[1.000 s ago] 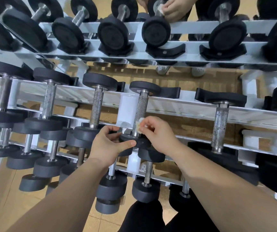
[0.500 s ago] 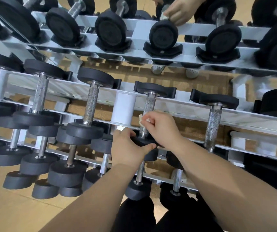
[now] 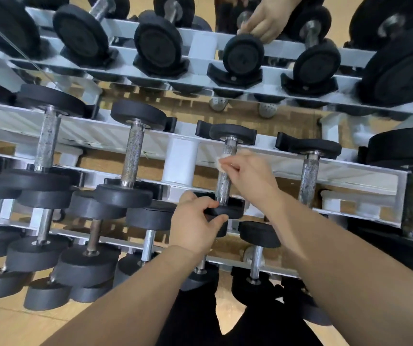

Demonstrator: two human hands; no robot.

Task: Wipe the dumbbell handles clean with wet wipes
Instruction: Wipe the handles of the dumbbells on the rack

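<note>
A person's right hand [image 3: 250,176] pinches a white wipe [image 3: 222,163] against the upper part of the knurled handle [image 3: 224,186] of a dumbbell [image 3: 235,132] on a white rack [image 3: 183,161]. The left hand [image 3: 195,221] grips its near black head [image 3: 230,211]. Other dumbbells [image 3: 133,156] rest on either side.

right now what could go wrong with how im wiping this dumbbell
1. The wet wipe pinched in the right hand is a small wad on a rough knurled handle. It may snag, or miss the far side.
2. The left hand grips the near head where it sits on the white rack. If the dumbbell shifts, those fingers could get pinched.
</note>
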